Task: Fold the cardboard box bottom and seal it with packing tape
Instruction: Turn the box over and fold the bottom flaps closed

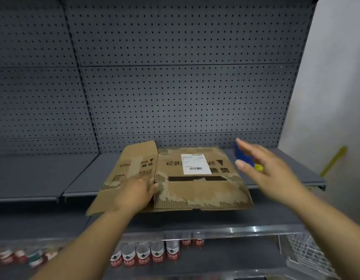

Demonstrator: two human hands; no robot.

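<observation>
A worn brown cardboard box (197,190) lies flattened on the grey shelf (78,174), with a white shipping label on top and torn patches along its edges. One flap sticks out to the left. My left hand (136,194) rests on the box near the fold of that flap, fingers curled onto the cardboard. My right hand (263,168) hovers open above the shelf to the right of the box, fingers spread. Behind it sits a blue and yellow object (245,158), possibly a tape dispenser, partly hidden by the fingers.
A grey pegboard wall (175,87) backs the shelf. Below, a lower shelf holds several bottles with red and white labels (150,254). A white wire basket (308,253) is at the lower right. A white wall stands on the right.
</observation>
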